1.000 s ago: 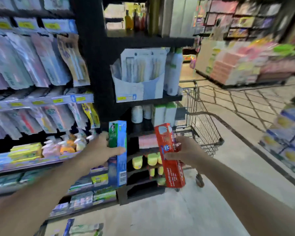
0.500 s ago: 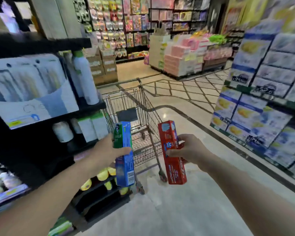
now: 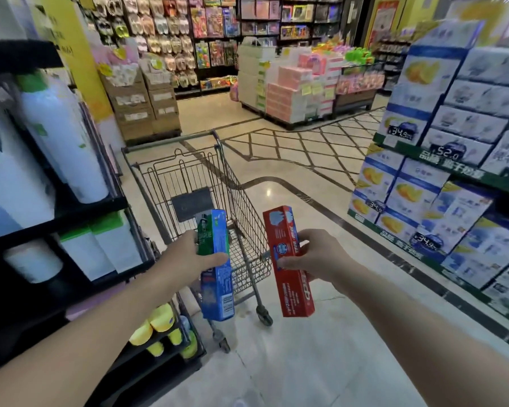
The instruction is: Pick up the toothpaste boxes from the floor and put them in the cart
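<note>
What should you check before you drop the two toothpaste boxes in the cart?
1. Left hand grips the blue and green box: ok.
2. Right hand grips the red box: ok.
3. Cart stands in front of both hands, open at the top: ok.
4. Boxes are over the basket: not ok, they are held short of its near end.
5. Room in the basket: ok, the wire bottom looks bare.
6. More boxes left on the floor: cannot tell, none shows in this view.

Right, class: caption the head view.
Left hand grips blue-green box, right hand red box, before wire cart.
</note>
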A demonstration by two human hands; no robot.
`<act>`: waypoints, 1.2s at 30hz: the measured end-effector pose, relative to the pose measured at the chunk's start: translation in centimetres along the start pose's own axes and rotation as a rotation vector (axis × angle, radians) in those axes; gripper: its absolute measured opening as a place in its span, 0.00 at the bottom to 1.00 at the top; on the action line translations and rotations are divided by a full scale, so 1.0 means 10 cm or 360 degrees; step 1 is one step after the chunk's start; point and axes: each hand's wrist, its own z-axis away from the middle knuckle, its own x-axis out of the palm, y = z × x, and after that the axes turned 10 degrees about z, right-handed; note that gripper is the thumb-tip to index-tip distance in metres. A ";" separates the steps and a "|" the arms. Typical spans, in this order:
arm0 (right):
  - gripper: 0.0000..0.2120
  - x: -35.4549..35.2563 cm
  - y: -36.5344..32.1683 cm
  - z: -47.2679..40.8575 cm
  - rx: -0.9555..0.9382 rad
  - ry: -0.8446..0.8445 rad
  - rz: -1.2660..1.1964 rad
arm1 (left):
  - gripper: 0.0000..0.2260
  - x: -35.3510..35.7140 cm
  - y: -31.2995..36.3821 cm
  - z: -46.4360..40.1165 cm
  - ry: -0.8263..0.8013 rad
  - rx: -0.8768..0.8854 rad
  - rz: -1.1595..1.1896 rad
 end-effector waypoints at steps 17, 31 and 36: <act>0.22 -0.04 -0.85 -2.11 0.0031 -0.0025 0.0057 | 0.16 -0.41 0.27 -2.10 -0.0007 -0.0060 0.0065; 0.20 0.40 -0.81 -4.05 -0.0029 -0.0481 0.0198 | 0.21 -0.35 -0.37 -3.22 0.0399 -0.0552 0.0122; 0.17 0.78 -0.59 -4.81 -0.0060 -0.0674 0.0322 | 0.20 -0.26 -0.75 -3.69 0.0576 -0.0791 0.0055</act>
